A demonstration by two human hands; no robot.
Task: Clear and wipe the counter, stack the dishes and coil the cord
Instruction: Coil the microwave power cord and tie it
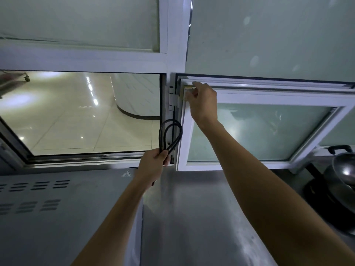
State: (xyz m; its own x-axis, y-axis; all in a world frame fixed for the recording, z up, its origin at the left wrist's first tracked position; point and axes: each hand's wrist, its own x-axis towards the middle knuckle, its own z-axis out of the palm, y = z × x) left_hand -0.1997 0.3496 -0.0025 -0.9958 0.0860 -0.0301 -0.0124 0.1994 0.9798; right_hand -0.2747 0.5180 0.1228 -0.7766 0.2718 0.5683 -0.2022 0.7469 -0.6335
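A black cord (170, 133) folded into two loops stands up from my left hand (153, 163), which grips its lower end in front of the window hinge. My right hand (203, 103) is raised to the top left corner of the open window sash (269, 97), its fingers curled and pinching something small and yellowish there; what it is I cannot tell. The steel counter (201, 217) lies below both arms.
A grey appliance with vent slots (48, 208) fills the lower left of the counter. A wok with a black handle (343, 169) sits on a black burner at the far right. Left of the hinge post, the window opening (82, 114) looks onto a tiled floor.
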